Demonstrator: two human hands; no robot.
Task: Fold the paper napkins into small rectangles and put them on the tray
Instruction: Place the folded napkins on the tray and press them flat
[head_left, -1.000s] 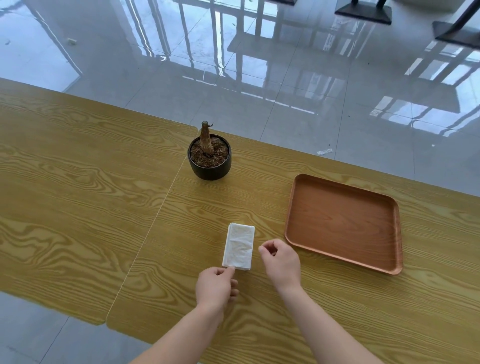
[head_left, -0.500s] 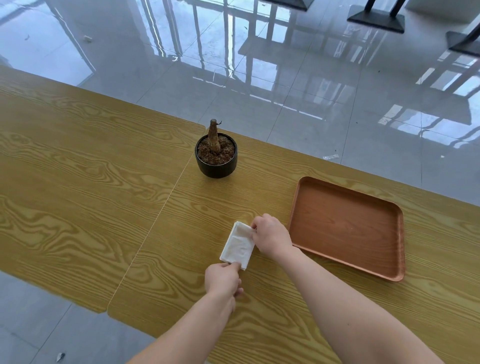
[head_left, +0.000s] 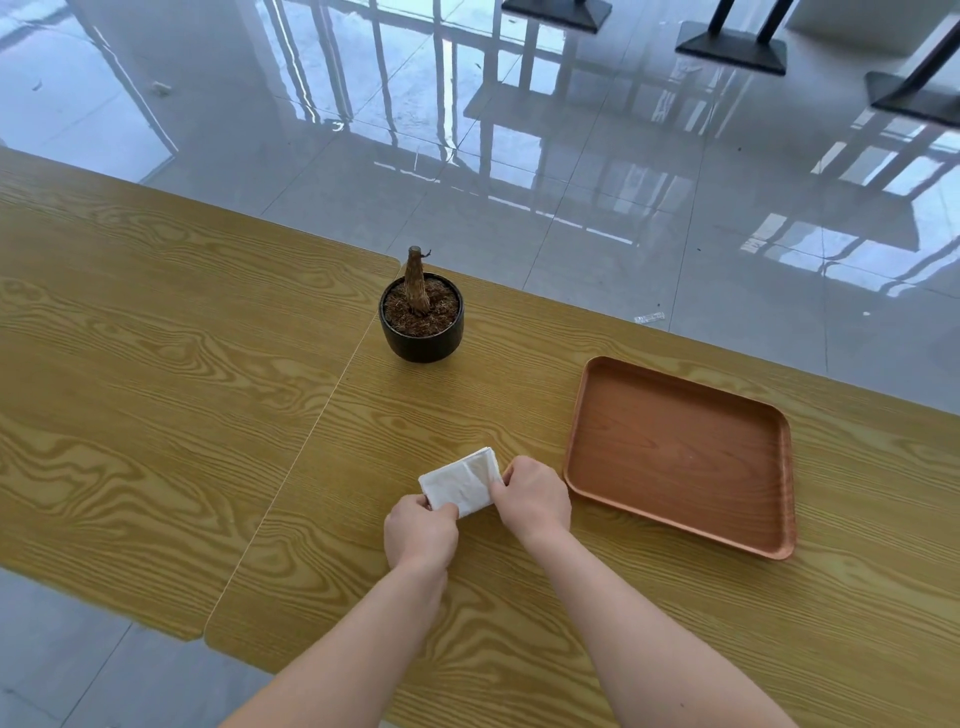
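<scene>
A white paper napkin (head_left: 464, 479), folded into a small crumpled rectangle, lies on the wooden table (head_left: 156, 395) just in front of me. My left hand (head_left: 420, 531) pinches its near left corner. My right hand (head_left: 532, 498) grips its right edge with curled fingers. The brown wooden tray (head_left: 675, 452) sits to the right of my right hand, a short gap away, and holds nothing.
A small black pot (head_left: 422, 325) with a bare brown stem stands on the table beyond the napkin. A seam runs between two tabletops to my left. Beyond the far table edge is glossy grey floor with dark furniture bases (head_left: 732, 49).
The napkin has turned from lying lengthwise away from me to lying crosswise and looks shorter. My right hand came in from the near side and now holds its right edge.
</scene>
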